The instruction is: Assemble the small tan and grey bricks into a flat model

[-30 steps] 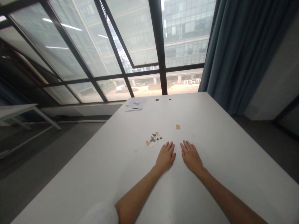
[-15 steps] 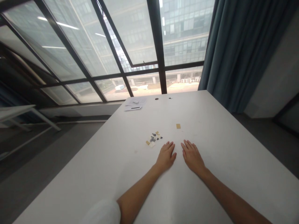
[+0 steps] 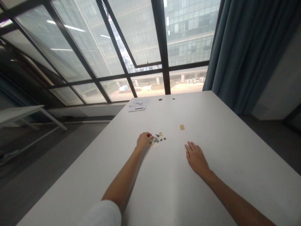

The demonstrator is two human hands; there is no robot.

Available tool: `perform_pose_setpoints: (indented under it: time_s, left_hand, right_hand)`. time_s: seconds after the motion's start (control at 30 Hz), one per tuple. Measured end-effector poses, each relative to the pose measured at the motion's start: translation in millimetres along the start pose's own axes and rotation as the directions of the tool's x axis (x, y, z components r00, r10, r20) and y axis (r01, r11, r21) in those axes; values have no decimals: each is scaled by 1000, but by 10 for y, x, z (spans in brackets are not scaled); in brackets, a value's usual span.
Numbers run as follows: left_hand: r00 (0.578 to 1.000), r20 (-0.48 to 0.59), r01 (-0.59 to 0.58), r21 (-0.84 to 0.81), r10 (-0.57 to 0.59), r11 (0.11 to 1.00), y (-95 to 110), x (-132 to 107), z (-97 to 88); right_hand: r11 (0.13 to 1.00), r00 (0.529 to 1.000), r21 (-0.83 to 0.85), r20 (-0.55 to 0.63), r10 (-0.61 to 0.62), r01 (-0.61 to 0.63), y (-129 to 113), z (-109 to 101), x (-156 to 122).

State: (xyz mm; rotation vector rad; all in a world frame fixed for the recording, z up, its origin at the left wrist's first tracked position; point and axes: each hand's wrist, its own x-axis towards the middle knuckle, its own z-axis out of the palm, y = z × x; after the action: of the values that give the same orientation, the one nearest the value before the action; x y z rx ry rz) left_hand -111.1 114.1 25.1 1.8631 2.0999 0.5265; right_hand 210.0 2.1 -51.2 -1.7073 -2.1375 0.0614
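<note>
My left hand point(image 3: 143, 140) is at the left edge of a small pile of toy building bricks point(image 3: 156, 140). Its fingers are curled, and its thumb reaches out over the nearest pieces; nothing shows held between them. Grey, black, tan and whitish pieces make up the pile, and the hand partly covers a tan one point(image 3: 150, 143). My right hand point(image 3: 195, 157) lies flat on the white table point(image 3: 164, 182), palm down and fingers stretched out, touching no piece. Just beyond it lies a square tan plate point(image 3: 182, 127).
Papers point(image 3: 137, 106) with a dark pen-like item lie at the table's far left corner. Near the far edge are a dark round disc point(image 3: 160, 99) and a small dark item point(image 3: 174, 99). Windows stand behind, a blue curtain point(image 3: 230, 62) on the right.
My left hand has moved from flat on the table leftward and forward to the brick pile, its fingers now curled. My right hand stays put; the view has shifted slightly.
</note>
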Motion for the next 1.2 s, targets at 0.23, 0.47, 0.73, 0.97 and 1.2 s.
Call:
perform_pose_setpoints:
  time_s: [0.23,0.47,0.73,0.97,1.2]
  left_hand:
    - [998,62,35,-40,-32,999,-164,209,92]
    - [994,70,-74,-102,81,992,-260,315,7]
    - [965,113,-227,-79,235,971,-427,389,66]
    - [952,92,-288,-57,293,956,-438,445,67]
    - [933,8,-359,-57,360,932,-111,465,-41]
  right_hand:
    - [1000,1000,-16,4,9,-9,-28,-38,0]
    - [1000,1000,-20,15,11,-11,-34,-64,2]
    - [1000,1000,-13,4,15,-15,-39,-67,-2]
    - [1000,1000,6,-29,1,-1,-40,-46,-5]
    - [997,999,79,-48,11,-7,-40,-49,19]
